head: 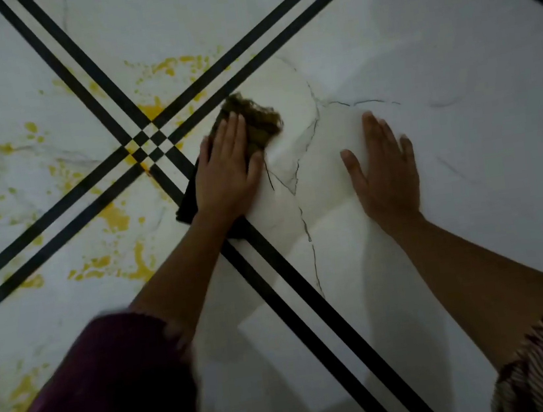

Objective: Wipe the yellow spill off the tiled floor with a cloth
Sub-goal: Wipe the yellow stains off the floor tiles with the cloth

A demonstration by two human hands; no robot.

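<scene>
Left hand (224, 174) presses cloth (252, 125) flat beside yellow spill (150, 111), grip wide; right hand (386, 173) splayed on floor (451, 61).

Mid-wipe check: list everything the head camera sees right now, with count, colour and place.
tiled floor: one, white marbled, fills the view
black stripes: paired lines, crossing at centre-left
yellow spill: many splashes, left of and around the crossing
cloth: one, dark and brownish, by the crossing, under the left hand
left hand: flat, pressing on the cloth
right hand: flat on bare tile, right of centre
sleeves: two, dark purple left, striped right
</scene>
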